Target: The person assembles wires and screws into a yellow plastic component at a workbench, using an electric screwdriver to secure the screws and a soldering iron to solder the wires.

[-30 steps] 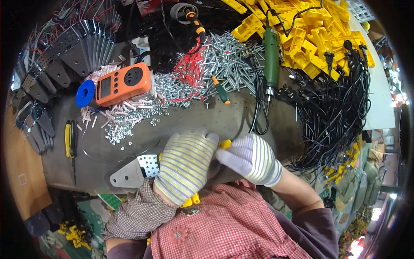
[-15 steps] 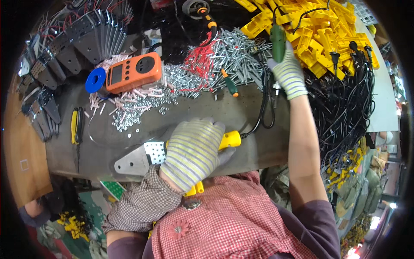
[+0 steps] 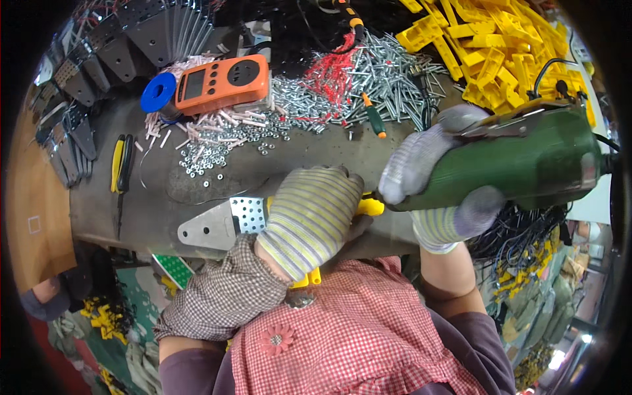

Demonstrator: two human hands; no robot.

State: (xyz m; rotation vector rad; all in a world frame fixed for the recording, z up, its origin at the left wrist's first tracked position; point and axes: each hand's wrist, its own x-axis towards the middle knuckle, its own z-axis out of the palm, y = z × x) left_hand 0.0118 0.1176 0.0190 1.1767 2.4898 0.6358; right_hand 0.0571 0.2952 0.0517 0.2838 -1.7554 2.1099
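Note:
My left hand [image 3: 309, 220], in a striped knit glove, is closed around a yellow plastic handle [image 3: 371, 208] low over the bench's front edge. A grey tapered metal plate [image 3: 208, 226] with a perforated part sticks out to its left. Most of the handle is hidden under my fingers. In my gloved right hand [image 3: 421, 164] is a green corded electric screwdriver [image 3: 513, 161], lying nearly level close to the camera. Its tip points left at the handle's right end; whether the two touch, I cannot tell.
Behind my hands lie heaped screws [image 3: 388, 79], loose nuts [image 3: 204, 158], an orange meter [image 3: 224, 84], a blue spool [image 3: 158, 93] and a small screwdriver [image 3: 374, 117]. Yellow plastic shells [image 3: 494, 59] and black cords [image 3: 487, 234] fill the right. Pliers [image 3: 121, 164] and metal plates [image 3: 82, 135] are left.
My right hand has brought the green electric screwdriver down from the far right, close to the yellow handle. My left hand keeps its grip; the view has shifted slightly.

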